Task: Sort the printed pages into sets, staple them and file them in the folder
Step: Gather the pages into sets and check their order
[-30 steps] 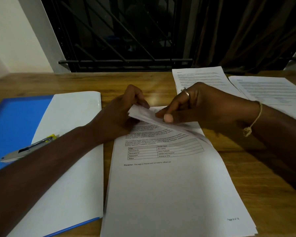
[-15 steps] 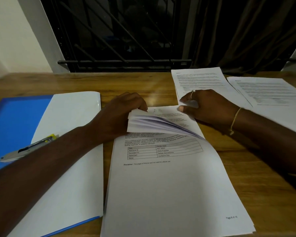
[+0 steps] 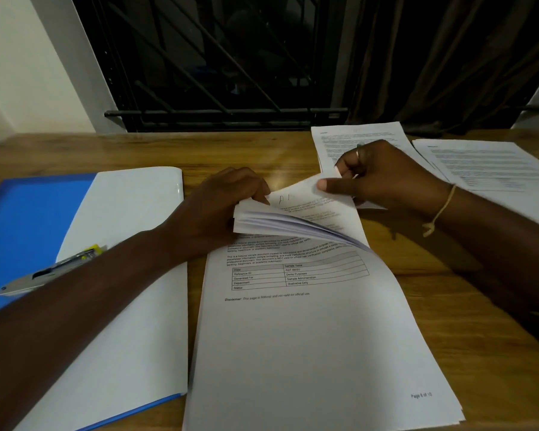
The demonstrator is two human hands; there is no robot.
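A stack of printed pages (image 3: pixel 308 343) lies on the wooden table (image 3: pixel 467 321) in front of me, its top sheet marked "Page 6 of 10". My left hand (image 3: pixel 218 213) grips the bent-up top left corner of several upper sheets. My right hand (image 3: pixel 377 175) pinches the far edge of a lower sheet between thumb and fingers, lifting it. Two separate printed sets lie at the back right: one (image 3: pixel 355 135) partly under my right hand, another (image 3: pixel 492 169) further right. An open blue folder (image 3: pixel 25 231) with a white sheet (image 3: pixel 131 269) lies at the left; a stapler (image 3: pixel 50 269) rests on it.
A barred dark window (image 3: pixel 218 63) and a dark curtain (image 3: pixel 448 57) stand behind the table's far edge. A white wall (image 3: pixel 22 66) is at the back left. Bare wood shows between the folder and the far edge.
My right hand left the lifted corner, went to the far right edge of the stack, and now pinches and raises a lower sheet there. My left hand keeps holding the bent-up sheets.
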